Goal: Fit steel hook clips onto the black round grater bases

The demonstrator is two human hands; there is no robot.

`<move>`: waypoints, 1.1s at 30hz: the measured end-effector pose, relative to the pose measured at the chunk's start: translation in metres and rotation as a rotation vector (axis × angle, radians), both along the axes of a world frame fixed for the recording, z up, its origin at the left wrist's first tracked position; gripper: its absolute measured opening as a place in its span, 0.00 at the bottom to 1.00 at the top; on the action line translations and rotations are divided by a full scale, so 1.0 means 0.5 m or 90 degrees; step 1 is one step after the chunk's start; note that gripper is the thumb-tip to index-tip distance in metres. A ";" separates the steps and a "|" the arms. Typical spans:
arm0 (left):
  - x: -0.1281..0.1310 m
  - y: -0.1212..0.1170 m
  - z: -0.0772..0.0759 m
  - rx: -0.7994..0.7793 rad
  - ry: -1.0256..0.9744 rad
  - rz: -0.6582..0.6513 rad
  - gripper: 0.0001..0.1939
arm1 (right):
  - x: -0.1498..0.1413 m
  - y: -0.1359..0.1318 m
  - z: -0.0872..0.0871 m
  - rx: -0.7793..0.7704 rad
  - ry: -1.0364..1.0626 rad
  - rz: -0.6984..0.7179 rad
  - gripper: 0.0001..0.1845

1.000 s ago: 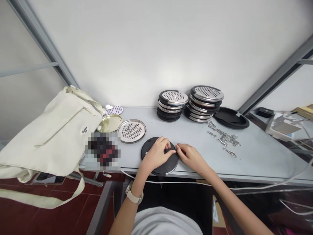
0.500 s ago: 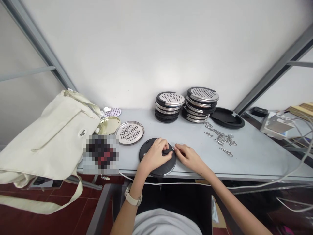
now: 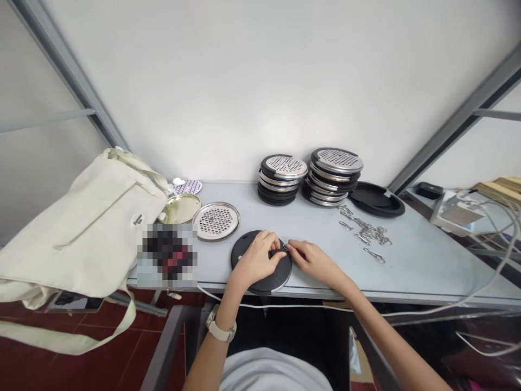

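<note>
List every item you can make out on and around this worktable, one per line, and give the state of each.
Left hand: on the black disc, fingers curled
Right hand: pinching a small metal piece
Black disc: partly covered
Perforated disc: lying flat, apart from the stacks
Left stack: standing
Right stack: standing
Metal clips: loose, scattered
Black round dish: open side up
Bag: flap down
Watch: strapped on

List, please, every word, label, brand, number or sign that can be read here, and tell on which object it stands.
No text can be read with certainty.
Oval label on the cream bag: dark lettering, too small and blurred.
Purple-and-white disc: rows of small marks, unclear whether letters.
Black disc under the left hand: no lettering visible.
</note>
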State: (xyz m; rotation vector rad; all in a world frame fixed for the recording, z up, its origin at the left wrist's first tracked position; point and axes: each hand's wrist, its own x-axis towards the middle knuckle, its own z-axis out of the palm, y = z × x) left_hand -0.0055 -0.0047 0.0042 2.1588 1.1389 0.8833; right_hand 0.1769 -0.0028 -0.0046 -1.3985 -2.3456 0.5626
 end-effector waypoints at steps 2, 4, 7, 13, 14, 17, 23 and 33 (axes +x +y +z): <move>0.000 0.000 -0.002 0.000 0.003 0.002 0.05 | 0.000 -0.001 -0.001 0.007 -0.003 -0.001 0.16; 0.000 0.001 -0.004 0.000 0.006 0.001 0.05 | 0.000 -0.002 -0.002 0.012 -0.011 -0.004 0.16; 0.001 0.003 -0.006 0.001 0.007 0.002 0.05 | -0.001 -0.003 -0.003 0.015 -0.024 -0.008 0.16; 0.004 0.006 -0.009 0.004 0.004 0.002 0.05 | -0.008 -0.003 -0.003 0.039 -0.057 -0.027 0.16; 0.004 0.007 -0.010 0.003 0.002 0.002 0.05 | -0.009 -0.002 -0.004 0.044 -0.063 -0.028 0.16; 0.005 0.008 -0.010 -0.001 -0.003 -0.002 0.05 | -0.010 0.000 -0.008 0.055 -0.077 -0.026 0.16; 0.003 0.010 -0.010 -0.004 -0.012 -0.006 0.06 | -0.007 0.001 -0.012 0.065 -0.094 -0.007 0.15; 0.002 0.010 -0.008 0.000 -0.002 -0.011 0.06 | 0.001 0.007 -0.014 0.066 -0.109 0.042 0.13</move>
